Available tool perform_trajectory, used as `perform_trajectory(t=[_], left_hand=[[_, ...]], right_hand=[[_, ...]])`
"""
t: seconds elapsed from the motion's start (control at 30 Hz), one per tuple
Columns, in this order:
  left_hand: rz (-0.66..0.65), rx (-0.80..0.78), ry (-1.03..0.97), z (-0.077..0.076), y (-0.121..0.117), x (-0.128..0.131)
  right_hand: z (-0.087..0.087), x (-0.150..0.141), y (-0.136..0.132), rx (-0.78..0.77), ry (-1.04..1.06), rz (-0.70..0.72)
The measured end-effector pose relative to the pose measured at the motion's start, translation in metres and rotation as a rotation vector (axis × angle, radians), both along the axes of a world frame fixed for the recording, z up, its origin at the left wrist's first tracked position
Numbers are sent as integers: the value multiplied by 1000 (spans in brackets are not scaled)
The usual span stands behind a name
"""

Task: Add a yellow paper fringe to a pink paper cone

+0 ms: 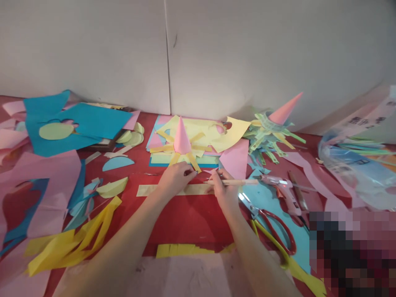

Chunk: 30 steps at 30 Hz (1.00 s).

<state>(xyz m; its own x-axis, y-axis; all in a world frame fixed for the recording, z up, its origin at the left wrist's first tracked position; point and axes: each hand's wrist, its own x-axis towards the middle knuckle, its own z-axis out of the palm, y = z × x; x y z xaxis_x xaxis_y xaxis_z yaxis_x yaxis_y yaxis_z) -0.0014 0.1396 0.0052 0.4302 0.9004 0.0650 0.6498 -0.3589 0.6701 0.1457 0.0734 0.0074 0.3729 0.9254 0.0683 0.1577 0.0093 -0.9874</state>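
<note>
My left hand [175,178] is closed in a pinch on the tip of a yellow paper strip [195,165] that belongs to a pink paper cone [181,137] with yellow rays. My right hand [223,189] is closed around a thin wooden stick [239,182] that lies level, pointing right. Both hands rest over a long pale yellow paper strip [148,190] on the red table [185,218]. The fingertips of the two hands nearly meet just in front of the cone.
Red-handled scissors [272,225] and a glue gun [283,187] lie right of my right hand on blue paper. A second pink cone [284,109] with green strips stands at back right. Paper scraps cover the left side; a plastic bag [355,156] lies far right.
</note>
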Motion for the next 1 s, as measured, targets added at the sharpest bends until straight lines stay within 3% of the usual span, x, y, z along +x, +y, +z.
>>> perform_trajectory(t=[0.2,0.33,0.77,1.0], left_hand=[[-172,20,-26,-1,4,-5],[-253,12,-64,-3,8,-10],[-213,57,-104,-8,21,-18],[-199,89,-155,-10,23,-21]], right_hand=[[0,4,4,-22,58,49],[0,2,5,-36,133,8],[1,-1,27,-32,124,87],[-5,3,37,-47,243,131]])
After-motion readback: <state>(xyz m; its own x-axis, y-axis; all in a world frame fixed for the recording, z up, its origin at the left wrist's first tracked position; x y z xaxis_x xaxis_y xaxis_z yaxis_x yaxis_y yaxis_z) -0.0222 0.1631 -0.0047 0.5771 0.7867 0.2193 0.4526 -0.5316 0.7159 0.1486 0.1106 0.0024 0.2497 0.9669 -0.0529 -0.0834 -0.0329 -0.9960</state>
